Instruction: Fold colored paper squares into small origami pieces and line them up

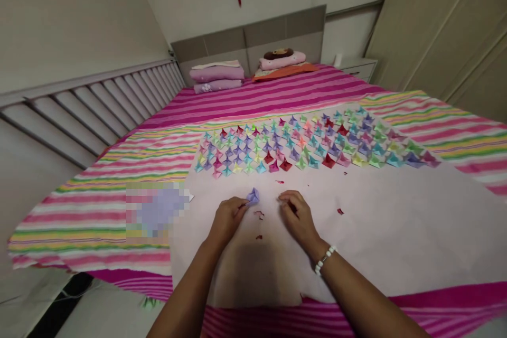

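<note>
My left hand (227, 217) pinches a small lilac folded paper piece (252, 196) just above a pale pink sheet (396, 222) spread on the bed. My right hand (297, 216) rests on the sheet a short way to the right, fingers curled with nothing visible in them; a white bead bracelet (325, 260) sits on its wrist. Beyond both hands, several rows of small folded paper shapes (309, 142) in many colours lie in a band across the sheet.
Tiny red paper scraps (259, 215) lie between and around my hands. A blurred patch (154, 208) sits to the left on the striped bedcover (99, 206). Folded blankets (217, 78) and pillows (283, 63) are stacked at the headboard. A white nightstand (358, 68) stands at the far right.
</note>
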The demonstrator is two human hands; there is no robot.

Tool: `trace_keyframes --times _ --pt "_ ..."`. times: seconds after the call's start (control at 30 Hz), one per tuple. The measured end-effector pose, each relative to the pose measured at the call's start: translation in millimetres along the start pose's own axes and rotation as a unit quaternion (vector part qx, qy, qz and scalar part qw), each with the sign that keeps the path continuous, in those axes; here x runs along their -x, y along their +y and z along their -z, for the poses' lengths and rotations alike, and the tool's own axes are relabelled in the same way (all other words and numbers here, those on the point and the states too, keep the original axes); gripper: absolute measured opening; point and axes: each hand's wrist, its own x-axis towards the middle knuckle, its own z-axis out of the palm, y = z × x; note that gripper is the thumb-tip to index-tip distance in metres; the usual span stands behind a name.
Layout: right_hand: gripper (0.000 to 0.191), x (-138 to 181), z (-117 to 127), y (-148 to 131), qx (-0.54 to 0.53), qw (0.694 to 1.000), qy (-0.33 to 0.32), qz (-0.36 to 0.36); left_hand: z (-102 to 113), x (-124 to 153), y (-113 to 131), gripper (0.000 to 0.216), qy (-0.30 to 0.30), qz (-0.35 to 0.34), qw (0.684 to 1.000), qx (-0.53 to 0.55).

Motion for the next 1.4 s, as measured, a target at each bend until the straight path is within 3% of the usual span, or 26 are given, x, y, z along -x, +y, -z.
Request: trace_keyframes --times 0.23,0.47,0.73,1.0,1.17,1.4 --pt "0.013 0.4 -0.4 3.5 0.019 0.999 -0.021 -0.018 25.7 -4.0 -40.0 0.022 0.089 0.09 0.991 -0.039" --pt "0.013 -0.2 -0.8 7.2 0.036 0.998 -0.039 -0.033 64.8 -35.2 -91.4 0.023 0.176 0.208 0.957 -0.104" --pt "0.012 -0.1 -1.2 8.9 0.048 0.997 -0.038 -0.039 62.9 -54.6 -105.2 0.021 0.146 0.266 0.941 -0.147" --pt "0.013 0.1 -1.1 12.2 0.061 0.997 -0.041 -0.038 59.6 -60.6 -111.8 0.02 0.131 0.262 0.944 -0.153" --pt "0.013 0.4 -0.5 12.6 0.068 0.996 -0.039 -0.04 77.3 -45.0 -119.9 0.033 0.159 0.249 0.947 -0.129" --pt "0.013 -0.3 0.8 12.6 0.072 0.996 -0.045 -0.036 112.1 25.6 -143.3 0.033 0.208 0.259 0.937 -0.109"
